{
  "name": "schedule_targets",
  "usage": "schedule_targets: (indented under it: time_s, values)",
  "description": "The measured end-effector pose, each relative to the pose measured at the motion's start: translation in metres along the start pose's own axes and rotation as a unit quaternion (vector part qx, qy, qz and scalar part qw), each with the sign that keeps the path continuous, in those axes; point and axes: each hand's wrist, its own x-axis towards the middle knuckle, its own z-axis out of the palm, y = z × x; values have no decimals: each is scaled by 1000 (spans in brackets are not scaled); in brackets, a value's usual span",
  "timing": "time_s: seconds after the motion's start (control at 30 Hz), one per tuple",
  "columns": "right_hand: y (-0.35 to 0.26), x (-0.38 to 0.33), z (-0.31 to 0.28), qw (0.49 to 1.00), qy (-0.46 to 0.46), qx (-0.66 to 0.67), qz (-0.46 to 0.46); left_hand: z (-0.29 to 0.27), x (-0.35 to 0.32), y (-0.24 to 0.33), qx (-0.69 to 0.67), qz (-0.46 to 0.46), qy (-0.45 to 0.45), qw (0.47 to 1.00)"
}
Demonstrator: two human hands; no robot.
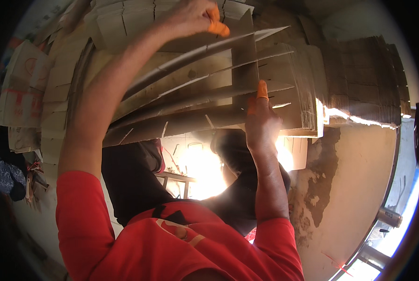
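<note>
Several long slotted cardboard strips [186, 119] fan out in front of me, converging toward the left. A cardboard cross strip [245, 61] stands across them near their right ends, seemingly fitted into slots. My right hand [264, 124] grips the near end of that cross strip, its orange-covered index finger lying along it. Farther away, my left hand [195, 18] is raised above the farthest long strip. Its fingers are curled in, with orange covers on some of them; whether anything is pinched there I cannot make out.
Stacked cardboard [308, 89] lies beside the strips on the right, with a larger pile [364, 79] beyond it. More cardboard sheets [125, 21] stand at the back. A printed carton [24, 84] is at far left. Below, a small stool [174, 177] shows between my legs.
</note>
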Motion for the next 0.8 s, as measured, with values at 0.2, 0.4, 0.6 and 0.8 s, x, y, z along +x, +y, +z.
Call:
schedule_targets:
  time_s: [0.2, 0.4, 0.6, 0.8]
  values:
    - [-9, 9, -3, 997, 52, 38, -35, 20, 35, -99, 395, 129, 178, 892]
    - [-7, 8, 0, 994, 61, 85, -24, 44, 40, -126, 401, 145, 176, 887]
    - [-6, 10, -2, 995, 73, 61, -33, 35, 35, -117, 350, 156, 152, 911]
    - [0, 5, 1, 997, -77, 5, 11, 17, 30, -81, 354, 59, 99, 928]
